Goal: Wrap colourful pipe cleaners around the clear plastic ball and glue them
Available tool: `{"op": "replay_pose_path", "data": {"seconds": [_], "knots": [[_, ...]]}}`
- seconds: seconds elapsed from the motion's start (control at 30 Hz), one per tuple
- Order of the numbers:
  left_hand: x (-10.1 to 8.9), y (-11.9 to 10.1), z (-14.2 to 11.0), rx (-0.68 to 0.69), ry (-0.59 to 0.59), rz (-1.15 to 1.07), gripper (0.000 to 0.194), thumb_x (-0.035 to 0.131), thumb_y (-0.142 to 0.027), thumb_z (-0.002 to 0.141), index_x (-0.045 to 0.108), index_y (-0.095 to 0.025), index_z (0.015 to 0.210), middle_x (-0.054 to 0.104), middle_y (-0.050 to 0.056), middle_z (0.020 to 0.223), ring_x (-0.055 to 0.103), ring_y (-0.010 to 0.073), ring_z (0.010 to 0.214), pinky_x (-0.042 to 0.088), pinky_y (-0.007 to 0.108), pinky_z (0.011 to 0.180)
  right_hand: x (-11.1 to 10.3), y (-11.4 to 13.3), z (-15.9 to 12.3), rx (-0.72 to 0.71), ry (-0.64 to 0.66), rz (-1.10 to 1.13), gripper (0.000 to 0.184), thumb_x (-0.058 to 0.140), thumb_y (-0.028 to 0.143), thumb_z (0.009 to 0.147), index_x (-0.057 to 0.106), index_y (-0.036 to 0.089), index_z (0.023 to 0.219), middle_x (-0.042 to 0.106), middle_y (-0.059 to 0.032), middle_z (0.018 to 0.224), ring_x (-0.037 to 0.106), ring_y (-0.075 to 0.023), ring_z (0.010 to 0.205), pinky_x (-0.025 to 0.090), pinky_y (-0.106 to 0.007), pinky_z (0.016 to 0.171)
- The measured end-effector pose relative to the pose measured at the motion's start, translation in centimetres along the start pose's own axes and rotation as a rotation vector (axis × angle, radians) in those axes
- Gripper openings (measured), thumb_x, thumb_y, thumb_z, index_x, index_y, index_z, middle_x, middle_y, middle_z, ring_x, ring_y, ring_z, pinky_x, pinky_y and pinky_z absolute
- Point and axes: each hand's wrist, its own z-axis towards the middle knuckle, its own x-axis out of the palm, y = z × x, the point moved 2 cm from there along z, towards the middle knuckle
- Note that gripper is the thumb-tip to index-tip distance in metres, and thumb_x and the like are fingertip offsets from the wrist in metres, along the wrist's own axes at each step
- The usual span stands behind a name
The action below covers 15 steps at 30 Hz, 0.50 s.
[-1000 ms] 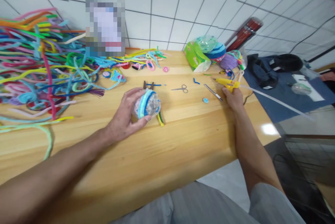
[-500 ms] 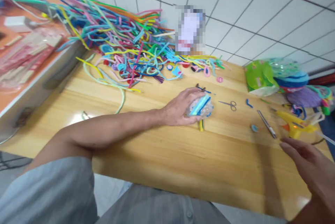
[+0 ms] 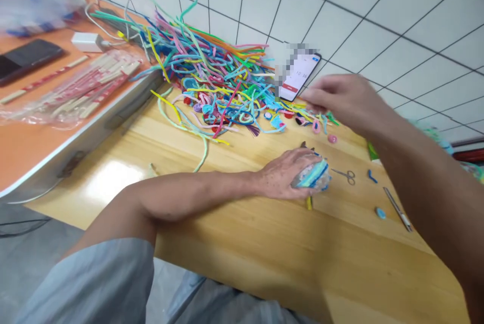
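My left hand is closed around a rounded, clear-looking piece with light and dark blue fuzzy stripes, resting low at the tabletop. Dark tips show beyond it and a yellow-and-black end on its near side; what lies between is hidden. My right hand is raised over the right end of the pipe cleaner pile, beside a phone leaning against the wall. Its fingers are bent and blurred, so whether they hold anything is unclear. Small scissors lie right of the striped piece.
A craft knife, a small light blue disc and a blue pipe cleaner scrap lie on the right. At left, an orange-topped surface bears a dark phone, a white adapter and packaged sticks.
My right hand has moved from beside the yellow glue gun up and left to the pile by the phone. My left hand still holds the striped piece. The view has shifted left.
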Motion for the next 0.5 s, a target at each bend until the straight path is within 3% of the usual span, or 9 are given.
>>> {"op": "replay_pose_path", "data": {"seconds": [0.1,0.23,0.37,0.5], "knots": [[-0.1,-0.4,0.3,-0.057,0.028,-0.026,0.081,0.078,-0.053,0.096,0.048,-0.018,0.163,0.051,0.024,0.169,0.045,0.0379,0.165,0.041,0.058,0.138,5.4,3.4,5.0,-0.055,0.094,0.022,0.022,0.074,0.018,0.096,0.075,0.017,0.074,0.065,0.0002,0.062,0.05,-0.01,0.057,0.037,-0.031,0.061],[-0.4,-1.0,0.6,-0.127,0.061,-0.045,0.081,0.083,-0.05,0.093,0.051,-0.02,0.162,0.052,0.02,0.17,0.045,0.0386,0.165,0.042,0.058,0.138,11.6,4.6,9.4,-0.097,0.156,0.045,0.026,0.08,0.02,0.092,0.071,0.018,0.067,0.053,0.0012,0.052,0.05,-0.0129,0.054,0.041,-0.03,0.058],[-0.6,-1.2,0.9,-0.15,0.09,-0.036,0.079,0.083,-0.047,0.093,0.054,-0.014,0.159,0.051,0.023,0.169,0.05,0.0423,0.161,0.046,0.06,0.135,15.2,4.8,11.5,-0.002,0.194,0.072,0.024,0.088,0.025,0.088,0.071,0.017,0.073,0.049,0.0026,0.052,0.049,-0.0131,0.054,0.044,-0.029,0.057],[-0.4,-1.0,1.0,-0.141,0.076,-0.043,0.073,0.083,-0.048,0.093,0.058,-0.021,0.156,0.058,0.018,0.166,0.051,0.0433,0.16,0.047,0.065,0.133,17.3,5.7,11.7,0.123,0.176,0.17,0.02,0.085,0.022,0.088,0.071,0.015,0.076,0.053,0.0027,0.055,0.048,-0.0108,0.054,0.04,-0.027,0.054]]}}
